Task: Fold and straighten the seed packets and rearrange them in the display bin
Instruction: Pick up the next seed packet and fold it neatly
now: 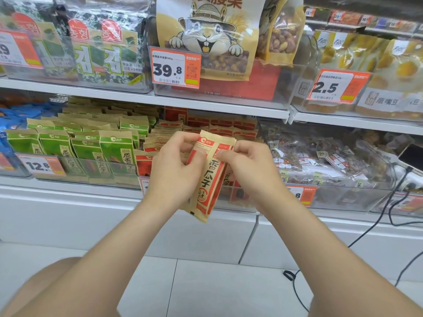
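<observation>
Head view, red seed packet (208, 186) tilted between left hand (174, 172) and right hand (249, 170), both grips pinching its top

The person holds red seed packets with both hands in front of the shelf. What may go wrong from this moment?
1. The left hand and right hand pinch the red and tan paper seed packets near the top, in the air. More than one seems held, so one might slip to the white tiled floor.
2. The rows of red packets in the clear plastic display bin look crowded and uneven; pushing these in may crumple neighbours.
</observation>
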Motion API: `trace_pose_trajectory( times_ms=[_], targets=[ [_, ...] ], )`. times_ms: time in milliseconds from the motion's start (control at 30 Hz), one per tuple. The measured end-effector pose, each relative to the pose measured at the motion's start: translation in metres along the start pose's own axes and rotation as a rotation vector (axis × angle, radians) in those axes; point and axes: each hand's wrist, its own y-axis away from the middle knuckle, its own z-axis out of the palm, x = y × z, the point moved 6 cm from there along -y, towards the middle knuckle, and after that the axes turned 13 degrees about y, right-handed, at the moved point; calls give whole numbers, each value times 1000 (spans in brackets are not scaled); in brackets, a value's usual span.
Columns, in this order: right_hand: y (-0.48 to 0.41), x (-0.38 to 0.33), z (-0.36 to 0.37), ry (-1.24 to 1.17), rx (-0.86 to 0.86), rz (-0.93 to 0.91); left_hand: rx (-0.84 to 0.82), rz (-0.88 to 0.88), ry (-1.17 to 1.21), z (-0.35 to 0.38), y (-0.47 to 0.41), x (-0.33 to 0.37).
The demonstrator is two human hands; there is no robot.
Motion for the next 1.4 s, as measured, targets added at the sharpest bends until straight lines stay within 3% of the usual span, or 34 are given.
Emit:
trace_pose_trajectory(
  times_ms=[100, 300, 667, 967, 1167, 1267, 1400],
  targets=[
    [0, -2, -1, -17, 53, -48, -53, 37, -73, 2, 2, 6],
    [7, -11, 2, 180, 68, -152, -66, 41, -172, 0, 3, 5],
    [12, -26, 10, 253, 88, -288, 1, 269, -411, 3, 15, 16],
    [2, -11, 3, 131, 77, -161, 13, 37, -149, 1, 0, 2],
    [0, -4, 2, 44, -42, -146, 31, 12, -82, -1, -1, -3],
    [6, -8, 2, -12, -178, -162, 54, -8, 81, -5, -3, -7],
    [6, -7, 5, 8, -159, -216, -4, -17, 161, -2, -2, -2]
  ],
)
